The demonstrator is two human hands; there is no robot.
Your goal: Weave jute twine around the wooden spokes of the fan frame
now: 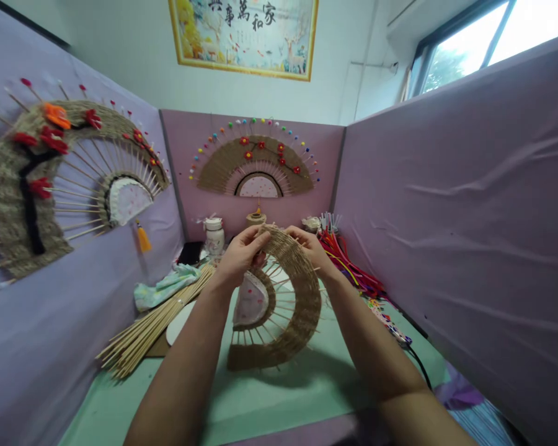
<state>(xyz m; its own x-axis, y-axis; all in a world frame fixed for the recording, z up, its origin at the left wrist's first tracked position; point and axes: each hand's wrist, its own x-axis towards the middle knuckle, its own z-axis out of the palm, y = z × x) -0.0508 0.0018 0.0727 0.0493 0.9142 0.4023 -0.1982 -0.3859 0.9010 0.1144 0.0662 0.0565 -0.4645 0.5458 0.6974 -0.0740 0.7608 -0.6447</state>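
A woven fan [307, 291] of brown cord on thin wooden sticks is held up over the table, turned on its side with its curved band to the right. My left hand [244, 251] is closed on the upper end of the band, thumb on top. Against the outer edge near that same end, my right hand [309, 248] grips the fan, its fingertips partly hidden behind the weave. The fan's white half-round centre [251, 300], dotted with small pink marks, faces left. Short stick ends poke out past the outer edge.
A bundle of bamboo sticks [155, 325] and a patterned cloth [165, 288] lie at left. A white bottle [214, 235] stands behind. Red pipe cleaners [353, 266] and a power strip [390, 322] are at right. Finished fans [255, 161] hang on the surrounding panels [446, 198].
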